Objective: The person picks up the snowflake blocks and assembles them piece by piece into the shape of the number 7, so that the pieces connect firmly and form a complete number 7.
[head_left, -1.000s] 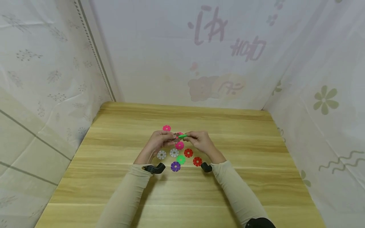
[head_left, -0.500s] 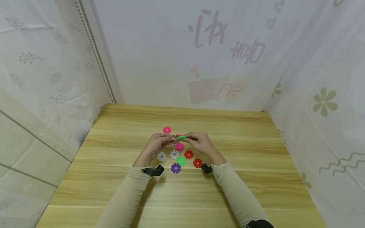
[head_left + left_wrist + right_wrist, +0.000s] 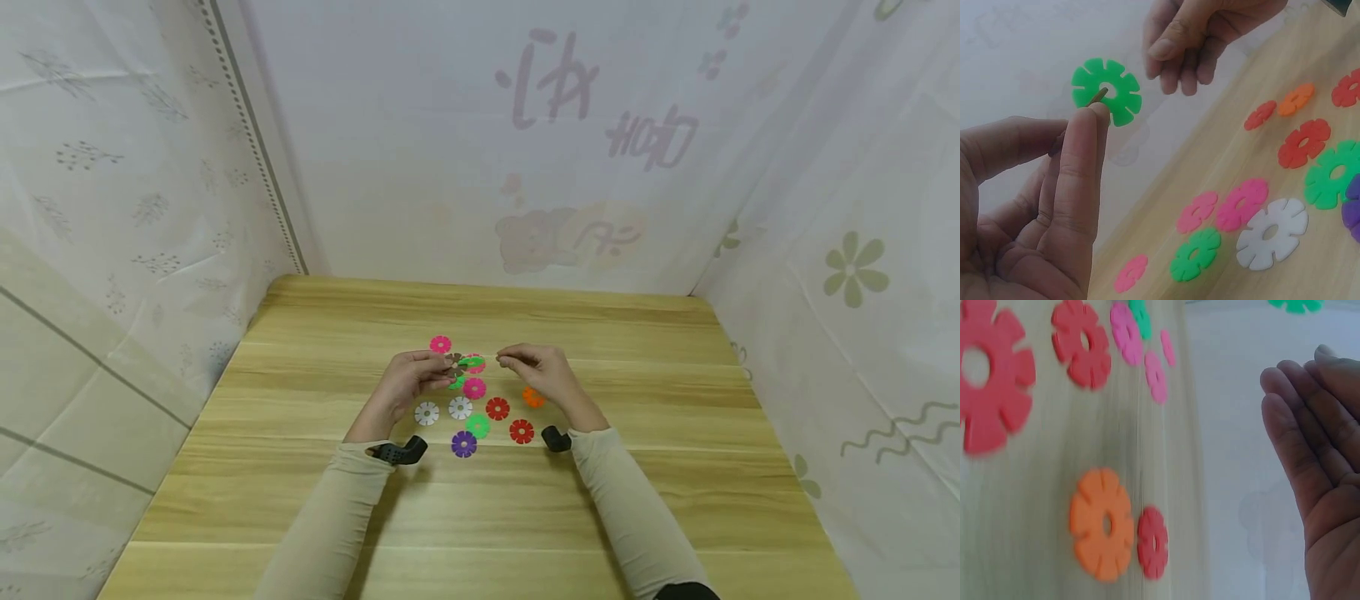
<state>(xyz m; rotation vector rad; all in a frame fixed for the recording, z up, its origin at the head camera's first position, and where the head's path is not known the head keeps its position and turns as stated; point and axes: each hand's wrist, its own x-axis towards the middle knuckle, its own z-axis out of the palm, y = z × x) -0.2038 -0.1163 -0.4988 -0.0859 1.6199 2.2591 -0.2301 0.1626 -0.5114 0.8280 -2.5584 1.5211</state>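
My left hand pinches a brown notched disc between thumb and fingers, above the table. Joined edgewise to that disc, slot in slot, is a green notched disc, which stands out past the fingertips. Most of the brown piece is hidden by the fingers in the left wrist view. To the right of the joined pair is my right hand, apart from it. Its fingers are loosely bent, with nothing between them and the thumb.
On the wooden table lie several loose discs: white, purple, red, pink, green and orange. Patterned cloth hangs behind the table and at both sides.
My right hand has let go of the green disc and drawn back to the right. The green disc stays joined to the brown one, which my left hand has shifted slightly left.
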